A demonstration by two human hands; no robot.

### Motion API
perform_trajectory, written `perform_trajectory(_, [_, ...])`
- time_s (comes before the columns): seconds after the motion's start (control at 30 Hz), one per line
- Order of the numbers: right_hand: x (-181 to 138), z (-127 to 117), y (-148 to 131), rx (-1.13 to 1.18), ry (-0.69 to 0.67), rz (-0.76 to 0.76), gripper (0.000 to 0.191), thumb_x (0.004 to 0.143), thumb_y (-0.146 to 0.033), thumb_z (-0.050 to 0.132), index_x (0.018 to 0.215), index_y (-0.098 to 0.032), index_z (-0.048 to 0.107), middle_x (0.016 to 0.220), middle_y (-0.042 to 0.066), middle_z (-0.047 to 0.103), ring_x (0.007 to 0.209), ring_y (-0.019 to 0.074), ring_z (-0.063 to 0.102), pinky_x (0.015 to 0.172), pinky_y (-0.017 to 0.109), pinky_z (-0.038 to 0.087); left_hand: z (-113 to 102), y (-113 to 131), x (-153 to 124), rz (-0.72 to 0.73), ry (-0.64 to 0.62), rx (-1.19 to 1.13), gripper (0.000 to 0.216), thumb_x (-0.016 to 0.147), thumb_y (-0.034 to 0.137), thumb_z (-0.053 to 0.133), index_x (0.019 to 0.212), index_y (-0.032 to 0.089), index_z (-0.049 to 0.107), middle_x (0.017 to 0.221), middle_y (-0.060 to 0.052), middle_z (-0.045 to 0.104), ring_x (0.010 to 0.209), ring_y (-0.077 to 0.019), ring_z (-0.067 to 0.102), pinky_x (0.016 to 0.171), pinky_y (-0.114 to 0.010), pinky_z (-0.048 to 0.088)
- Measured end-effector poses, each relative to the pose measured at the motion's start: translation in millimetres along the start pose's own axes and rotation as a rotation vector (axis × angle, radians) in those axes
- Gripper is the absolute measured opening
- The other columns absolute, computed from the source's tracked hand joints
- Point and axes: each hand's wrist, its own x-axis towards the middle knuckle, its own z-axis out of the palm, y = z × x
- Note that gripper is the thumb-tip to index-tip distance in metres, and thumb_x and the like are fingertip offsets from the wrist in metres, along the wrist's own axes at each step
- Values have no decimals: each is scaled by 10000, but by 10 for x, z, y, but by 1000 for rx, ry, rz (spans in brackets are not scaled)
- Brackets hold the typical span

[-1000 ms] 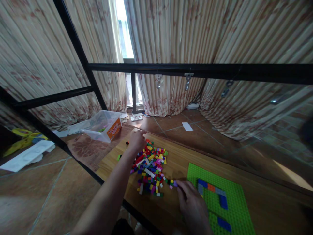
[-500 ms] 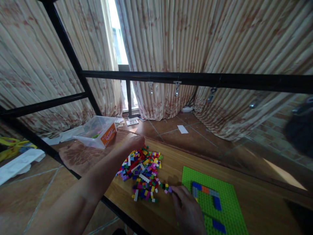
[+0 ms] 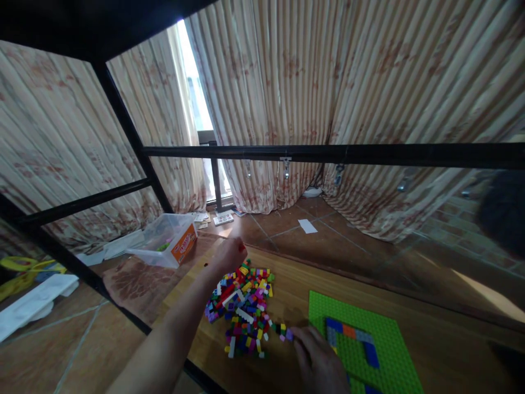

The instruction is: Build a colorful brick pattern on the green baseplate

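The view has tipped upward, so the brick pile (image 3: pixel 244 306) now sits low in the centre of the frame. The left hand (image 3: pixel 230 255) stays curled at the pile's upper edge, and I cannot tell if it holds anything. At bottom centre, the right hand (image 3: pixel 318 358) has bent fingertips on a purple brick (image 3: pixel 289 335) beside the green baseplate (image 3: pixel 394 339). Pinching the brick by its sides seems steadiest.

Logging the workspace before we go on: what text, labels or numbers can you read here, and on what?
Orange label on the clear plastic box: white lettering, too blurred to read.
Small printed white card on the tiled floor: too small to read.
No other text shows.
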Motion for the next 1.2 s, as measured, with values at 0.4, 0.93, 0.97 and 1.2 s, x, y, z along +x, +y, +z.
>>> perform_trajectory(0.4, [30,-344,-112,122,306,347,344,920,-369,497,1180,-201,649,1152,111,709,1008,233,695,787,327,596,808,1208,-1278,133,-256,-1153,222,864,263,502,922,175,697,851,-55,701,788,-173,633,703,-265,483])
perform_trajectory(0.93, [50,-543,-171,78,265,335,345,908,-443,496,1092,-222,686,1076,99,730,920,225,713,776,349,600,1004,1300,-1271,130,-262,-1256,247,901,284,478,938,168,694,866,-37,696,791,-157,618,731,-256,469])
perform_trajectory(0.97, [48,-548,-168,79,270,343,346,908,-444,493,1090,-221,684,1069,97,730,914,223,712,773,348,599,1004,1316,-1273,134,-263,-1247,251,905,283,472,946,171,692,862,-34,696,783,-155,616,726,-255,469])
perform_trajectory(1.2, [29,-570,-123,76,239,354,339,896,-405,497,1142,-235,657,1100,87,718,942,221,700,805,362,586,1025,1386,-1285,129,-211,-1189,254,906,277,460,978,181,684,908,-49,700,843,-171,635,758,-270,482])
